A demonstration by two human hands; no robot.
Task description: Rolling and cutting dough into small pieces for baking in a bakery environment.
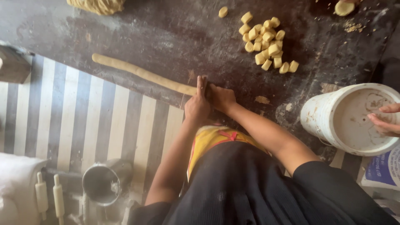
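A long rope of pale dough [141, 73] lies across the dark floured board [179, 33], running from the upper left down to my hands. My left hand [196, 106] holds the rope's near end, fingers pointing up. My right hand [221, 98] presses right beside it, at the same end of the rope. A heap of small cut dough pieces [267, 43] sits further up the board to the right, with one loose piece [223, 11] apart from it.
A big lump of dough [98, 6] lies at the top left. A white bucket [321, 118] stands at right, another person's hand [385, 120] over it. A striped mat [83, 121], a steel cup [102, 183] and two rolling pins [50, 198] are at lower left.
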